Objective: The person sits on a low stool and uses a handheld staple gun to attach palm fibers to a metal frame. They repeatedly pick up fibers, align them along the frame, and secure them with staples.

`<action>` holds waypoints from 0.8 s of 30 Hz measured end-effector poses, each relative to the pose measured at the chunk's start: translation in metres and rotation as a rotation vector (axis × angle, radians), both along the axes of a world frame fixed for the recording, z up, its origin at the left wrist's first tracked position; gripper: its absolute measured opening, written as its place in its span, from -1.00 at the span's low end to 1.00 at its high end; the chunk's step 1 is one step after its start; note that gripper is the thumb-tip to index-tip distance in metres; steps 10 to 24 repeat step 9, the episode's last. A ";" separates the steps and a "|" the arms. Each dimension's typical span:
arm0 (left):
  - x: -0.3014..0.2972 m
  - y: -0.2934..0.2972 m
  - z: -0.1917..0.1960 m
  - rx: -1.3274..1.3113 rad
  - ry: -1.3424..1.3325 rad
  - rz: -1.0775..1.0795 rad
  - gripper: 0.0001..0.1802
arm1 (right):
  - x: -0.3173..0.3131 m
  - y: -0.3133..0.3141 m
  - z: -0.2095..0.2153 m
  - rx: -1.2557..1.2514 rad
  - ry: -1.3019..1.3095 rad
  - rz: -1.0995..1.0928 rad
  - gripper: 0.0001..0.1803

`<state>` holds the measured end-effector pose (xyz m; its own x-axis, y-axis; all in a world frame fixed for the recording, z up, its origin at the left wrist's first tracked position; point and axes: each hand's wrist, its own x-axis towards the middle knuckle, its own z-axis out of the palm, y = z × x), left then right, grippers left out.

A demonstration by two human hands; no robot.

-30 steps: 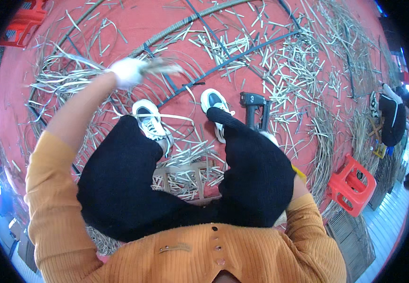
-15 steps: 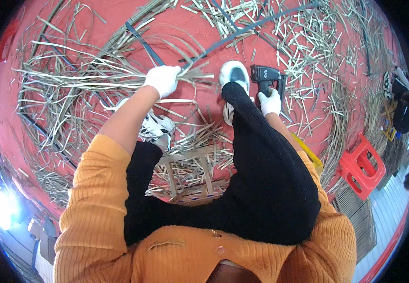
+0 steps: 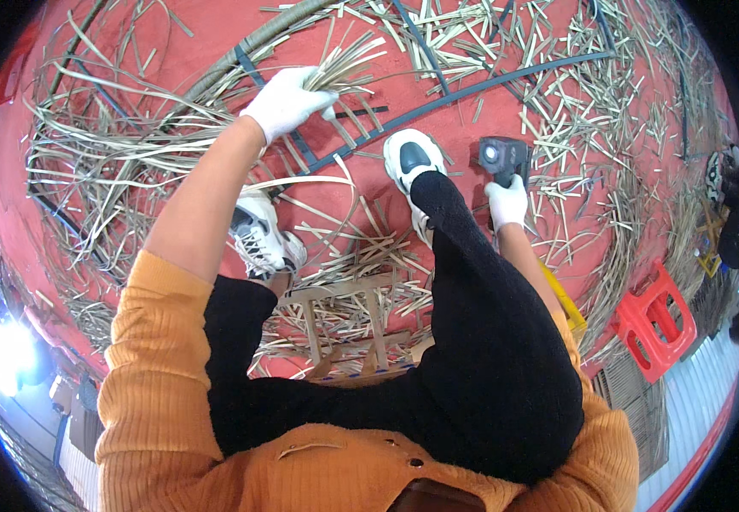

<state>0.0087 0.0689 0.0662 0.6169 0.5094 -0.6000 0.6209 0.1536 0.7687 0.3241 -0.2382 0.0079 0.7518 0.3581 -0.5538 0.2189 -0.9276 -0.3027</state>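
My left hand (image 3: 286, 101), in a white glove, reaches forward and is closed on a bunch of pale bamboo strips (image 3: 348, 70) on the red floor. It lies over a curved dark frame of bent rods (image 3: 437, 104). My right hand (image 3: 507, 203), also gloved, grips the handle of a black nail gun (image 3: 501, 156) standing beside my right shoe (image 3: 412, 162). My left shoe (image 3: 258, 235) rests among loose strips. My legs in black trousers fill the middle of the view.
Cut bamboo strips litter the red floor (image 3: 173, 51) all around. A small wooden stool frame (image 3: 348, 320) shows between my legs. A red plastic stool (image 3: 652, 320) lies on its side at the right. A yellow object (image 3: 564, 300) sits by my right leg.
My left hand has gone further forward and gathered a bunch of strips. My right hand stays on the nail gun; the view has tilted closer over my legs.
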 end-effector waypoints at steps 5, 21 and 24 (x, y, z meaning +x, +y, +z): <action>0.034 0.013 -0.010 -0.086 0.036 -0.062 -0.76 | 0.004 0.004 0.068 0.235 0.159 -0.095 -0.73; 0.058 0.026 -0.038 -0.038 0.194 -0.328 -0.69 | -0.027 0.033 0.107 0.271 0.299 0.039 -0.78; 0.058 0.026 -0.038 -0.038 0.194 -0.328 -0.69 | -0.027 0.033 0.107 0.271 0.299 0.039 -0.78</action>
